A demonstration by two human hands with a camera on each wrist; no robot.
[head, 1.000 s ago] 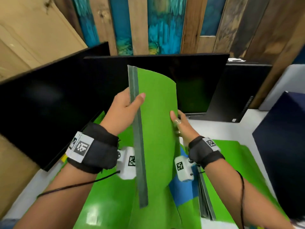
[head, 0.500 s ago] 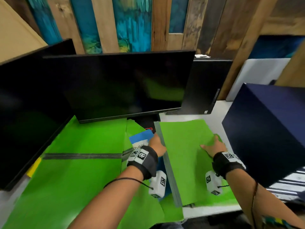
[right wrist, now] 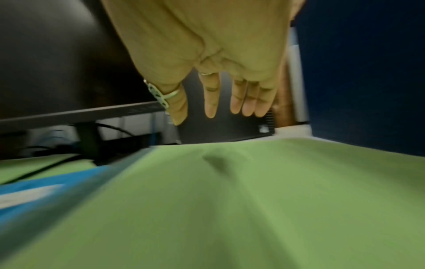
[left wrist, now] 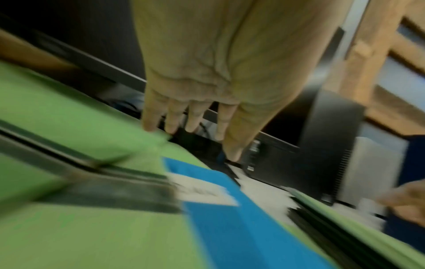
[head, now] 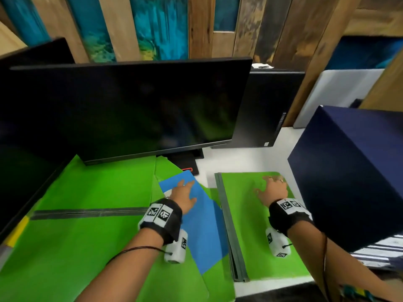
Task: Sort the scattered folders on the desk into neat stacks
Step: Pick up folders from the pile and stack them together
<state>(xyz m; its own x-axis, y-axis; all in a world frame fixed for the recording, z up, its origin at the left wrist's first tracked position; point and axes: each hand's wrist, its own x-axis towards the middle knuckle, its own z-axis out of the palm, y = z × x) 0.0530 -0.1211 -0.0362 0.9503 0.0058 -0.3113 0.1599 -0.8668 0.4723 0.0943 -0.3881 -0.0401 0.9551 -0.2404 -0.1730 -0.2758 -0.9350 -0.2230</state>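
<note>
Hovering hands (head: 226, 194), fingers straight

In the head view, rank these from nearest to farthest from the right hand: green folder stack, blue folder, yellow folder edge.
1. green folder stack, directly beneath the right hand.
2. blue folder, to its left, under the left hand.
3. yellow folder edge, far left.
</note>
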